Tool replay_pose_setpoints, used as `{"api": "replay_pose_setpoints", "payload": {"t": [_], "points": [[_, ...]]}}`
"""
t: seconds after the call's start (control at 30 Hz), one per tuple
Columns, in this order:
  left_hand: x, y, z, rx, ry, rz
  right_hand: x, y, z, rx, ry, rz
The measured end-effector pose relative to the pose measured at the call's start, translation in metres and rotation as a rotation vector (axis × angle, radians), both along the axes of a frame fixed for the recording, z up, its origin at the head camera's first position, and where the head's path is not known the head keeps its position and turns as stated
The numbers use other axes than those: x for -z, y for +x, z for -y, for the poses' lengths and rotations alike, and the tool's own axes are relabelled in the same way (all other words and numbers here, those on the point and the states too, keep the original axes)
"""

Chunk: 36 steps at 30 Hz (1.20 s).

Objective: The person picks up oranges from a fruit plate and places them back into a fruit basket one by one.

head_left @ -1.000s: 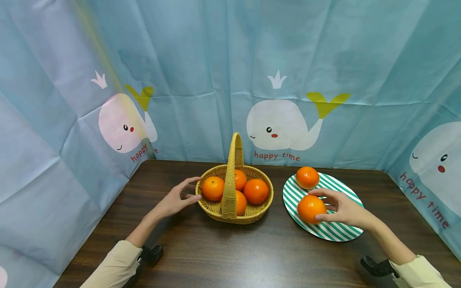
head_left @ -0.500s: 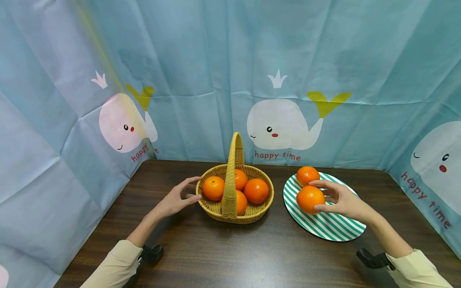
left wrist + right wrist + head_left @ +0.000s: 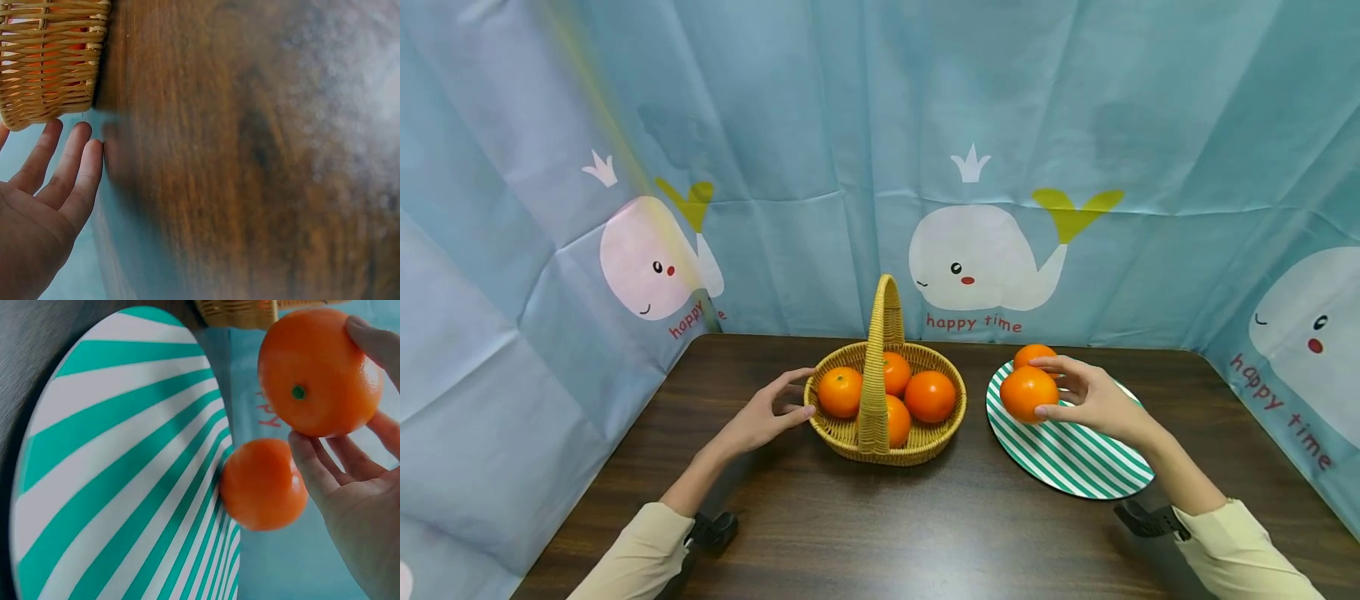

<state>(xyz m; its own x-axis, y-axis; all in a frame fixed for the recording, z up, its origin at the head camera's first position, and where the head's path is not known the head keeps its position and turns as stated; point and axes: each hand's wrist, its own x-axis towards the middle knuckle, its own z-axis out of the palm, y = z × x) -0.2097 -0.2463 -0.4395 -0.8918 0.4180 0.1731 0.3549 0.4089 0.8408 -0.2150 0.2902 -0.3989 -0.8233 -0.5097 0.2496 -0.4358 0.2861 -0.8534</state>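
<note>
My right hand [image 3: 1097, 404] holds an orange [image 3: 1028, 394] between thumb and fingertips. In the right wrist view, this orange [image 3: 319, 375] shows a green stem spot and is raised off the striped plate [image 3: 112, 456]. A second orange [image 3: 1033, 355] lies at the plate's far left edge, partly hidden behind the held one. My left hand [image 3: 767, 417] is at the left rim of a yellow wicker basket [image 3: 874, 392]. In the left wrist view its fingers [image 3: 84, 178] extend nearly straight to the woven side. Several oranges [image 3: 931, 397] sit in the basket around its tall handle.
The dark wooden table [image 3: 880, 533] carries the basket in the middle and the green-and-white plate [image 3: 1082, 467] to its right. Behind and beside the table hangs a blue curtain [image 3: 790, 125] with printed whales. Each wrist wears a black strap device [image 3: 715, 531].
My right hand has lifted the orange from the plate and moved it up and left, so it now overlaps the second orange. The left hand stays at the basket.
</note>
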Motion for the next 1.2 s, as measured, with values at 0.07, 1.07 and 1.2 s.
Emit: {"api": "replay_pose_setpoints", "payload": {"t": [0.07,1.07,1.2], "points": [[0.000,0.000,0.000,0.001,0.002,0.000,-0.001,-0.003,0.005,-0.009,-0.012,-0.006],[0.001,-0.001,0.001,0.019,0.016,0.004,-0.027,-0.046,0.079,-0.061,-0.108,0.009],[0.001,-0.001,0.001,0.018,0.016,0.003,-0.028,-0.050,0.086,-0.065,-0.136,0.035]]}}
